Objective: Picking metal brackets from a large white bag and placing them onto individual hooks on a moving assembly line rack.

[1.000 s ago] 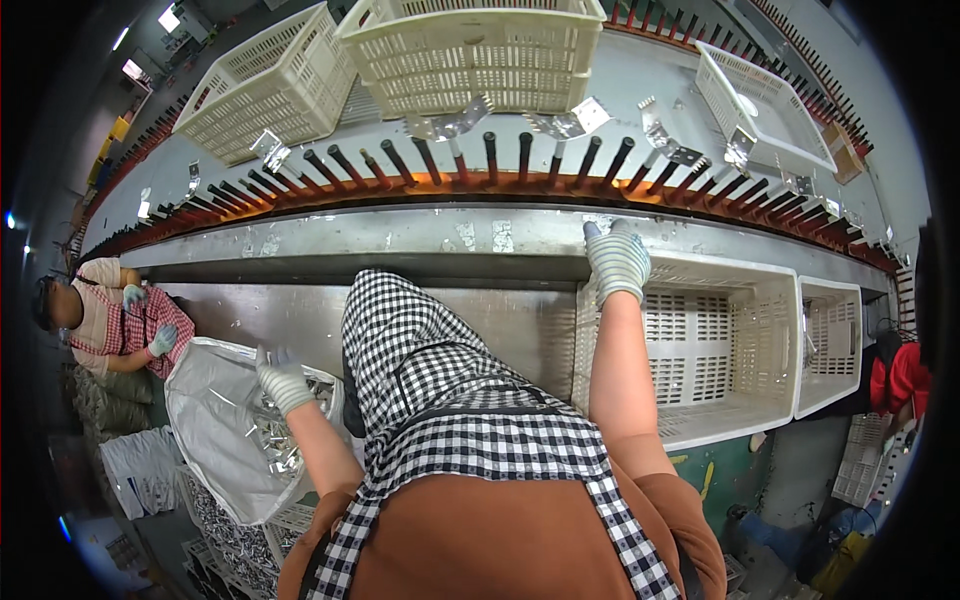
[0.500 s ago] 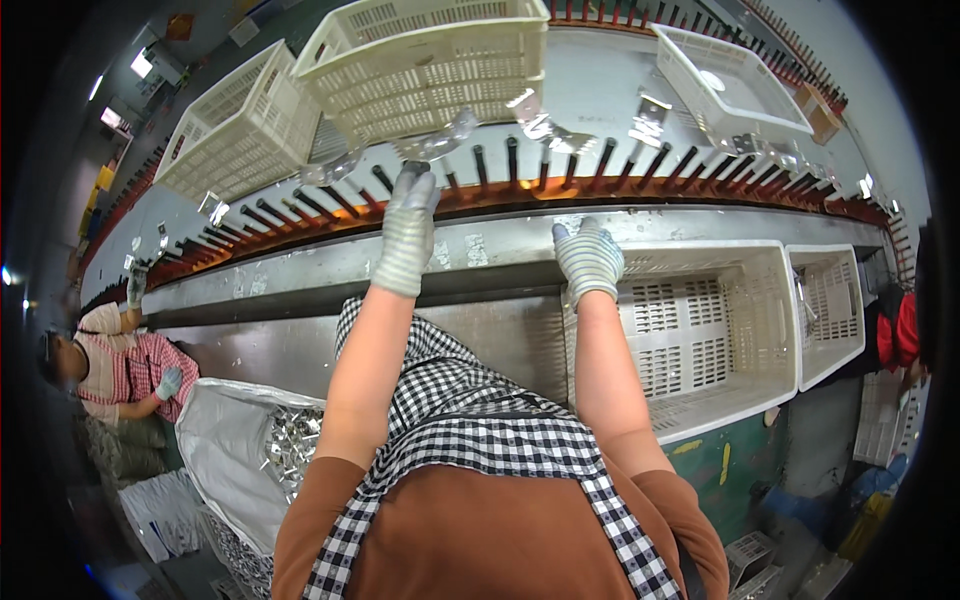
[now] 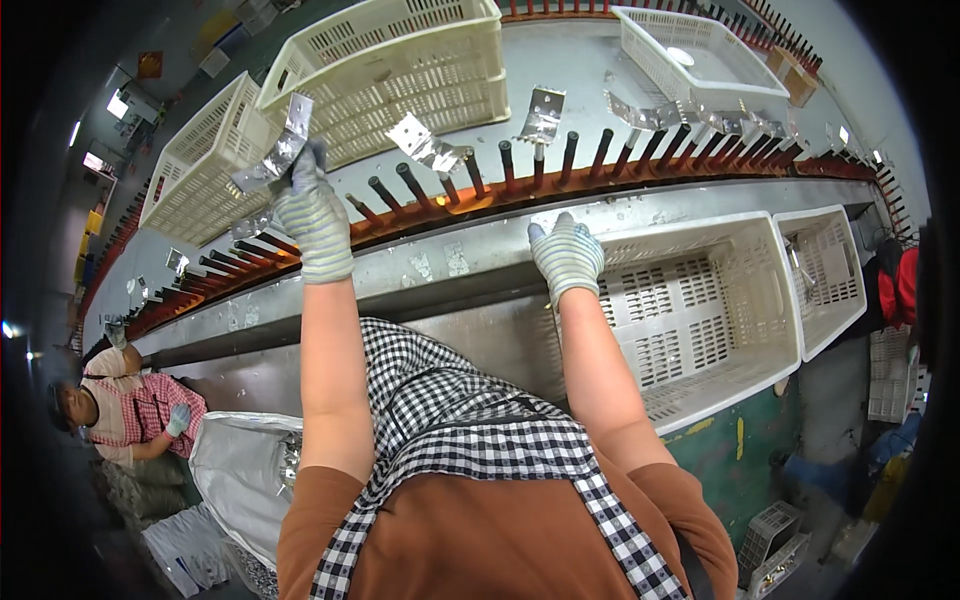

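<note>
My left hand point(image 3: 315, 225), in a striped knit glove with dark fingertips, is raised over the row of pegs on the left. Its fingers are closed on a shiny bent metal plate point(image 3: 278, 155), clear of the pegs. In the same kind of glove, my right hand point(image 3: 568, 252) rests on the metal ledge point(image 3: 500, 236) by the crate's corner. Its thumb and index finger are apart, and nothing shows in it. Similar metal plates sit at the pegs, one point(image 3: 428, 143) right of my left hand and another point(image 3: 543, 114) farther right.
Dark pegs point(image 3: 508, 165) rise from an orange rail beyond the ledge. Cream crates point(image 3: 400, 110) stand behind them, with a white crate point(image 3: 700, 70) farther right. A large white crate point(image 3: 785, 290) lies near my right forearm. On the left are another person point(image 3: 150, 400) and a white sack point(image 3: 235, 460).
My left hand has moved left, and the bent plate is now off the pegs in its fingers. Pegs and plates appear farther left. My right hand stays on the ledge.
</note>
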`<action>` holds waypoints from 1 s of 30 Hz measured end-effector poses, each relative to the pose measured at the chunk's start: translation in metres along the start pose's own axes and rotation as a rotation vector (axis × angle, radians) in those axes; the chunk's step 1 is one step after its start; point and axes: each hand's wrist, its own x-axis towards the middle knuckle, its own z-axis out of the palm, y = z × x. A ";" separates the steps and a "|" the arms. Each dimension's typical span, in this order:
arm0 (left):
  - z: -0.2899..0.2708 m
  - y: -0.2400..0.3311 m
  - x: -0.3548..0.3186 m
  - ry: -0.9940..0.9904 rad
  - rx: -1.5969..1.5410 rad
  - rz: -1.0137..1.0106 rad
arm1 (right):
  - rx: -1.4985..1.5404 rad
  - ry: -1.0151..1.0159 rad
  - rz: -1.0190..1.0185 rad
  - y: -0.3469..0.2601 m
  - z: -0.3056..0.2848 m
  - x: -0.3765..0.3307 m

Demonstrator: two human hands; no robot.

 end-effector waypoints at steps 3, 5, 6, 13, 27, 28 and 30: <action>-0.026 -0.012 -0.017 -0.222 0.957 0.385 | 0.010 0.006 -0.007 -0.004 -0.004 -0.004; -0.024 -0.014 -0.043 -0.282 1.474 0.924 | 0.007 -0.014 0.006 -0.003 -0.006 -0.003; -0.025 -0.029 -0.054 -0.342 1.400 0.943 | 0.008 -0.011 0.010 -0.003 -0.005 -0.002; 0.033 -0.095 -0.088 -0.761 0.519 0.121 | 0.009 0.005 -0.001 -0.005 -0.005 -0.004; 0.016 -0.088 -0.034 -0.312 1.330 1.130 | 0.087 0.020 -0.018 -0.001 -0.007 0.000; 0.023 -0.074 -0.038 -0.278 1.188 1.095 | 0.088 0.025 -0.017 -0.002 -0.007 -0.001; 0.009 -0.101 -0.047 -0.304 1.334 1.261 | 0.085 0.019 -0.004 0.000 -0.006 -0.002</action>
